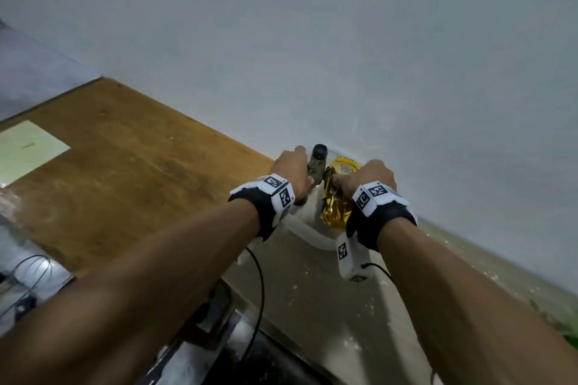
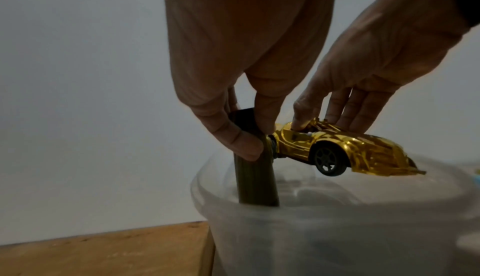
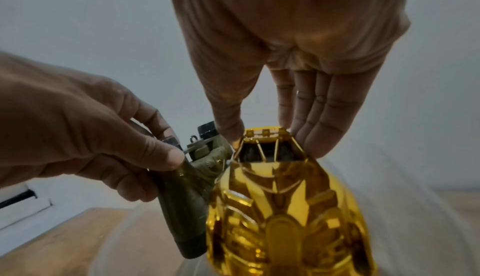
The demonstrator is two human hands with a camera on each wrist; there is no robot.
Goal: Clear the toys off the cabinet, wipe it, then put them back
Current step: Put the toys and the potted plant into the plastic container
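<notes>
My left hand (image 1: 294,172) grips olive-green toy binoculars (image 1: 317,159) between thumb and fingers. In the left wrist view the binoculars (image 2: 254,177) stand upright with their lower end inside a translucent plastic tub (image 2: 337,229). My right hand (image 1: 366,178) pinches a shiny gold toy car (image 1: 339,197) by its roof. The car (image 2: 350,149) hangs tilted just above the tub's rim, touching the binoculars. From the right wrist, the car (image 3: 280,208) fills the lower middle with the binoculars (image 3: 182,198) to its left. The wooden cabinet top (image 1: 125,181) lies bare to the left of the tub (image 1: 312,234).
A pale green sheet (image 1: 28,147) lies on the cabinet's far left. Loose cables (image 1: 31,272) hang off its near left edge. A grey wall (image 1: 344,40) runs close behind the tub. A speckled beige surface (image 1: 312,306) lies under and right of the tub.
</notes>
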